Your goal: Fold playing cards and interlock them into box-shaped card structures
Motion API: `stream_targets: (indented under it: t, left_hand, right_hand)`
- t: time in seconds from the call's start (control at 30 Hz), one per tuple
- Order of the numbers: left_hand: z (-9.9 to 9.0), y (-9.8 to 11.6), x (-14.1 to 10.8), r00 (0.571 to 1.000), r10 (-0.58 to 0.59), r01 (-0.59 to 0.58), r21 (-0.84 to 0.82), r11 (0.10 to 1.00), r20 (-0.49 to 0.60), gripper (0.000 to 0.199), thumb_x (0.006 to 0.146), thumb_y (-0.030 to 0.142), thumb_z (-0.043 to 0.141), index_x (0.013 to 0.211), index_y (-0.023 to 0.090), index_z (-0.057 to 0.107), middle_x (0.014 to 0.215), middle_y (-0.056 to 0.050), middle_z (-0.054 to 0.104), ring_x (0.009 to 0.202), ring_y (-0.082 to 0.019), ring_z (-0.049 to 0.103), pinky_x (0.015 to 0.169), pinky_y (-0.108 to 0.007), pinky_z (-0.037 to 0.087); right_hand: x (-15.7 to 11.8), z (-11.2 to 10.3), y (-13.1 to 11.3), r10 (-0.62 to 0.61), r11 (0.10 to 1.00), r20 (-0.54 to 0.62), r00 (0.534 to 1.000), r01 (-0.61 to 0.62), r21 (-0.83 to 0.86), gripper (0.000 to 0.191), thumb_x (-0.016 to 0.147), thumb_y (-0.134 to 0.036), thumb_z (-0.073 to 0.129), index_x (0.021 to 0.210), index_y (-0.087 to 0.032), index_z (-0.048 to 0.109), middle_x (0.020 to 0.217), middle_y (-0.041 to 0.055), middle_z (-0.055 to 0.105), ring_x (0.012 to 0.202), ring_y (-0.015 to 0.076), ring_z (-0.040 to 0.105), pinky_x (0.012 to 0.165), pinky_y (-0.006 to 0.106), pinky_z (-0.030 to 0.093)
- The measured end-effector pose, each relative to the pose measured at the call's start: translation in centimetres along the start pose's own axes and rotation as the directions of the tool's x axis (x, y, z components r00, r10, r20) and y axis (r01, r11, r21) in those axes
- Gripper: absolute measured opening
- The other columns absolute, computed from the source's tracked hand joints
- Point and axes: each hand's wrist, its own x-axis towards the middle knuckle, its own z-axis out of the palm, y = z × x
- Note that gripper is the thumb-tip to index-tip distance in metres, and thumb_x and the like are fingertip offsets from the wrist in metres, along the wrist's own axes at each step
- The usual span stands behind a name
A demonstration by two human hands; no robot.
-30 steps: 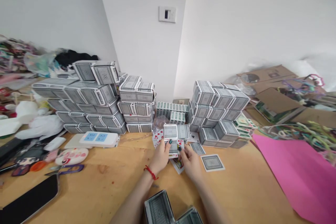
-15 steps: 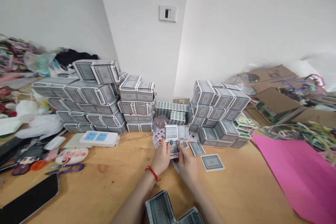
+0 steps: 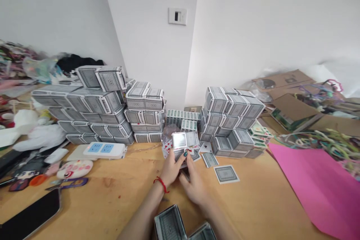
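Observation:
In the middle of the table my left hand, with a red cord on its wrist, is closed on a block of folded playing cards. My right hand meets it from the right, its fingers pressed at the near side of the same block. Patterned card backs face up on the block, and one catches the light. Its near lower part is hidden by my fingers. Face-up loose cards lie left of it. Two face-down cards, a nearer one and a farther one, lie right of my hands.
Stacks of card blocks stand at left, centre-left and right. More card blocks sit at the near edge. A power strip, scissors and a phone lie left; pink paper lies right.
My right hand has moved slightly left and its fingers have come closer to my left hand. The card block has tilted, so its left card now reflects light. The view has shifted a little.

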Motion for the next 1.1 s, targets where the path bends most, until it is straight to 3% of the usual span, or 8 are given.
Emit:
stream_targets:
  t: [0.07,0.17,0.27,0.33,0.5,0.7,0.9,1.1]
  left_hand:
    - [-0.1,-0.3,0.1,1.0,0.006,-0.006,-0.024,1.0,0.004,0.038,0.075,0.038,0.051,0.107,0.018,0.044,0.106,-0.008,0.059,0.097,-0.021,0.055,0.084,-0.035,0.042]
    - [-0.2,-0.4,0.1,0.999,0.009,-0.006,-0.064,0.998,0.048,0.039,0.075,0.038,0.051,0.109,0.019,0.045,0.109,-0.008,0.058,0.102,-0.021,0.053,0.085,-0.036,0.042]
    - [-0.2,-0.2,0.0,0.992,0.031,-0.022,-0.073,0.997,0.121,0.04,0.076,0.037,0.051,0.11,0.018,0.045,0.112,-0.009,0.057,0.104,-0.022,0.051,0.087,-0.036,0.041]
    - [-0.1,0.1,-0.1,0.985,0.062,-0.049,-0.08,0.996,0.162,0.039,0.077,0.036,0.05,0.11,0.017,0.045,0.114,-0.009,0.055,0.105,-0.022,0.05,0.089,-0.036,0.04]
    - [0.0,0.5,-0.4,0.976,0.065,-0.048,-0.085,0.995,0.206,0.037,0.079,0.034,0.048,0.111,0.017,0.044,0.114,-0.008,0.055,0.104,-0.021,0.05,0.09,-0.036,0.038]
    - [-0.1,0.2,-0.2,0.969,0.082,-0.068,-0.067,0.995,0.231,0.036,0.08,0.031,0.047,0.113,0.017,0.045,0.116,-0.009,0.054,0.108,-0.022,0.048,0.093,-0.038,0.036]
    - [0.0,0.3,-0.2,0.962,0.108,-0.095,-0.064,0.993,0.249,0.038,0.08,0.03,0.046,0.115,0.017,0.044,0.12,-0.009,0.051,0.11,-0.021,0.046,0.094,-0.037,0.036]
    - [0.2,0.2,-0.2,0.959,0.133,-0.13,-0.027,0.991,0.251,0.038,0.081,0.028,0.045,0.117,0.018,0.042,0.117,-0.009,0.054,0.108,-0.02,0.049,0.093,-0.038,0.037]
  right_hand:
    - [0.4,-0.5,0.0,0.084,0.979,0.008,0.996,-0.084,0.183,0.059,0.076,-0.026,0.047,0.132,-0.02,0.03,0.13,0.0063,0.041,0.114,0.0223,0.042,0.095,0.038,0.033]
    - [1.2,-1.2,0.3,0.25,0.879,-0.031,0.968,-0.214,0.427,0.045,0.078,-0.037,0.046,0.119,-0.019,0.049,0.11,0.0073,0.058,0.086,0.0209,0.058,0.074,0.034,0.046]
    - [1.8,-1.8,0.6,0.343,0.806,-0.092,0.935,-0.243,0.54,0.035,0.071,-0.04,0.057,0.097,-0.017,0.063,0.085,0.0052,0.065,0.068,0.0174,0.058,0.063,0.029,0.046]
    - [2.0,-2.0,0.6,0.388,0.742,-0.065,0.919,-0.27,0.613,0.03,0.066,-0.038,0.063,0.086,-0.016,0.065,0.073,0.0035,0.065,0.061,0.0156,0.057,0.057,0.027,0.045]
    - [2.1,-2.3,0.2,0.413,0.606,0.033,0.91,-0.301,0.736,0.026,0.058,-0.034,0.071,0.074,-0.015,0.066,0.064,0.0025,0.064,0.055,0.0139,0.056,0.054,0.026,0.044]
    - [2.0,-2.1,0.3,0.409,0.661,0.018,0.913,-0.309,0.684,0.031,0.06,-0.039,0.068,0.076,-0.012,0.067,0.056,0.0028,0.061,0.043,0.011,0.05,0.044,0.023,0.038]
    - [2.0,-1.9,0.3,0.427,0.709,-0.053,0.903,-0.298,0.639,0.029,0.059,-0.038,0.067,0.071,-0.012,0.065,0.054,0.002,0.06,0.045,0.0117,0.05,0.045,0.023,0.037]
    - [1.8,-1.4,0.6,0.488,0.762,-0.214,0.846,-0.294,0.577,0.027,0.055,-0.038,0.067,0.056,-0.013,0.058,0.045,-0.0023,0.051,0.038,0.008,0.04,0.04,0.021,0.032]
